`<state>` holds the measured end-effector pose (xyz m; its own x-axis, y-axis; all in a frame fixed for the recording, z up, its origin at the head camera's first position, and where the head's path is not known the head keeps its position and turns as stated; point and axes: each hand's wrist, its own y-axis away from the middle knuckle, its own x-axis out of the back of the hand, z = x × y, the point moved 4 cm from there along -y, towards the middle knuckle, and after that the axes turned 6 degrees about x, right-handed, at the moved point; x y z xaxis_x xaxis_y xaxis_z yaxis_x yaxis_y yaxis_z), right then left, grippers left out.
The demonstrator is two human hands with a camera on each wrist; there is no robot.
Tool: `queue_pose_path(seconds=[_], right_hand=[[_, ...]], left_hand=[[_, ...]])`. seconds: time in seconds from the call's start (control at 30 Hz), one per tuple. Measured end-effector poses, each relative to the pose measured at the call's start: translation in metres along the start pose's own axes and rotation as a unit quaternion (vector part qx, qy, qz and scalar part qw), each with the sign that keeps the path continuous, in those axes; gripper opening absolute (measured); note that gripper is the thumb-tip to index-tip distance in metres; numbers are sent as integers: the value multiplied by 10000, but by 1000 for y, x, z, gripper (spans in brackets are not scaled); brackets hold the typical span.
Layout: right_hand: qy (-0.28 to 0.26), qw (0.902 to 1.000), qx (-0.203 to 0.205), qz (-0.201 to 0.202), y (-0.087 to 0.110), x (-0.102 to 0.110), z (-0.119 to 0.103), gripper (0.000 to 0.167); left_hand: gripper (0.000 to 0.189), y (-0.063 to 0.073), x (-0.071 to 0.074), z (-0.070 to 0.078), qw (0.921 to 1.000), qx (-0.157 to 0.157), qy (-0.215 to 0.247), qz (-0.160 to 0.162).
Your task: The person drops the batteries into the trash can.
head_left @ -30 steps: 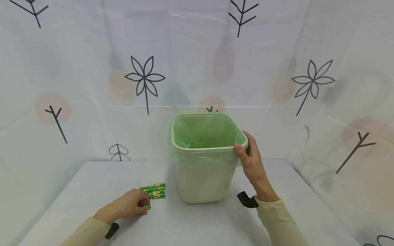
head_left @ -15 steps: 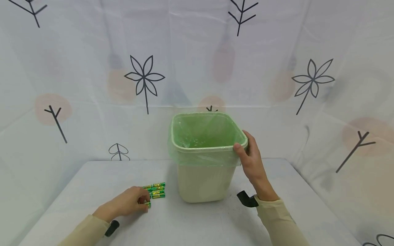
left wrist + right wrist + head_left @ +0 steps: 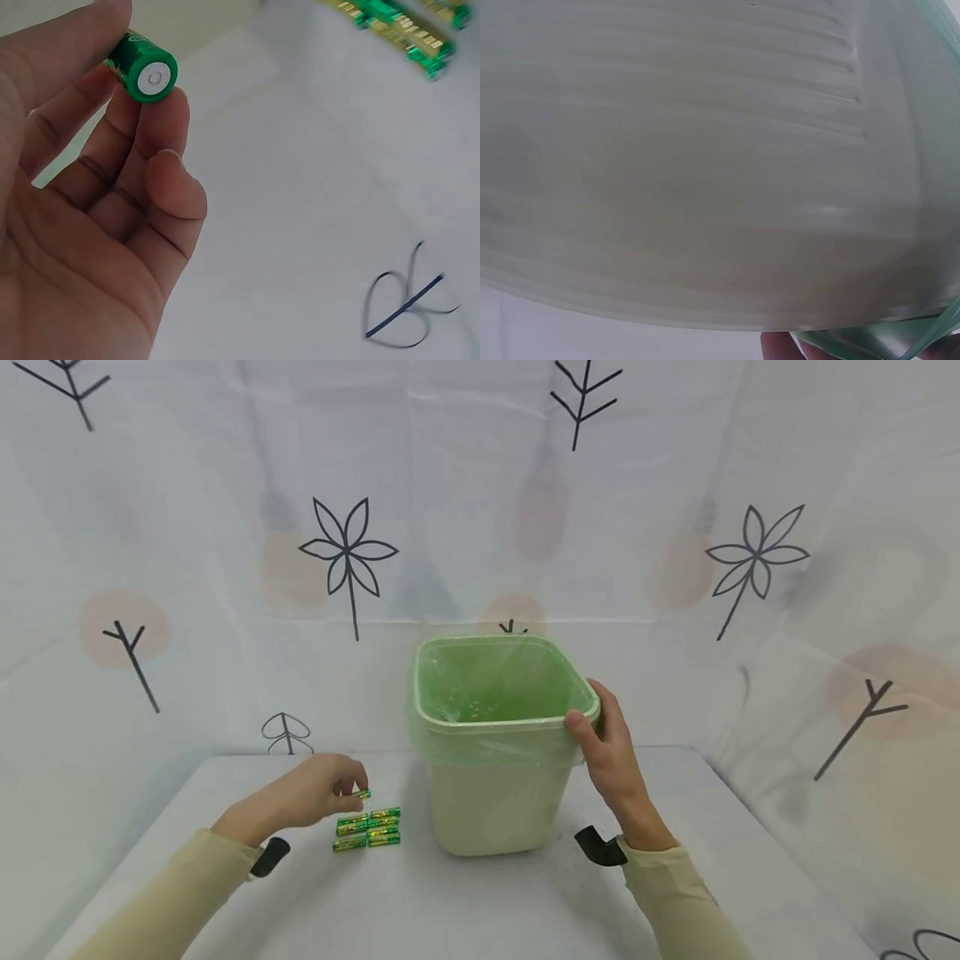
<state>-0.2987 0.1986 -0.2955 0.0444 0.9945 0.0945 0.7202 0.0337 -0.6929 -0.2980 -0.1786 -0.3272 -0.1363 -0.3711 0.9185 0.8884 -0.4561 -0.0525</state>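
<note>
My left hand (image 3: 307, 793) pinches a small green-and-gold battery (image 3: 152, 71) between thumb and fingers, raised above the table. Its flat white-ringed end shows in the left wrist view. Below that hand, several more such batteries (image 3: 384, 840) lie in two short columns on the table. A pale green trash bin (image 3: 498, 810) stands upright to their right, lined with a translucent green bag (image 3: 495, 746) folded over its rim. My right hand (image 3: 617, 760) grips the bin's right front rim corner, thumb outside; in the right wrist view the bin's ribbed wall (image 3: 705, 150) hides most of it.
The white tabletop (image 3: 450, 910) carries the bin and batteries. Behind it and at both sides hangs a pale cloth (image 3: 465, 485) printed with plant outlines. A dark strap end (image 3: 600, 846) sticks out at my right wrist.
My left hand has lifted a battery from the front of the group and moved up and away from me, uncovering the other batteries. My right hand keeps its grip on the bin.
</note>
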Motion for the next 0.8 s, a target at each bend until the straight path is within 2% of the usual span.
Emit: queue_pose_path(seconds=[0.13, 0.3, 0.43, 0.63, 0.8], right_hand=[[86, 10000, 36, -27, 1, 0, 0, 53], [153, 9998, 62, -63, 0, 0, 0, 53], [107, 9999, 55, -6, -1, 1, 1, 54], [129, 9999, -11, 29, -2, 2, 2, 53], [140, 9999, -33, 30, -1, 2, 2, 54]], left_hand=[[14, -6, 30, 18, 9996, -172, -152, 132], [15, -19, 67, 39, 9973, -331, -476, 457], [15, -31, 93, 55, 9949, -445, -561, 712], [15, -46, 119, 79, 9933, -587, -475, 879], [14, -58, 130, 102, 9932, -627, -406, 894]])
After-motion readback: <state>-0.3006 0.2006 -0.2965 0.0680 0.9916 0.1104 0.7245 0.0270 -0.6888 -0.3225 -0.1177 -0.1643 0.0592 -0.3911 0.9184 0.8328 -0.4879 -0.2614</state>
